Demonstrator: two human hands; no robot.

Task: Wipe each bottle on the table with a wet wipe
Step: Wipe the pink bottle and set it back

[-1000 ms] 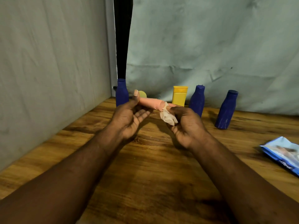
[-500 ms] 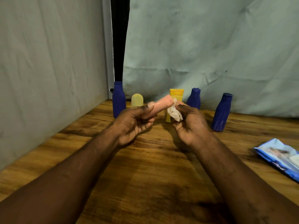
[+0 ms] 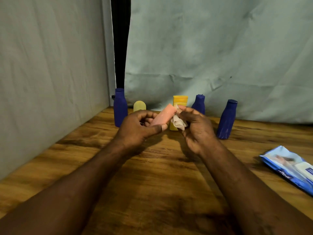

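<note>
The fingers and thumb of the left hand (image 3: pixel 137 128) curled round the lower end of a pink bottle (image 3: pixel 162 116), held tilted above the table (image 3: pixel 160 184). The right hand (image 3: pixel 197 128) pinched a crumpled wet wipe (image 3: pixel 179 123) against its upper end. A yellow bottle (image 3: pixel 180 100) stood half hidden behind them. At the right edge lay a blue wipes pack (image 3: pixel 286 165), cut off, its white lettering too blurred to read.
</note>
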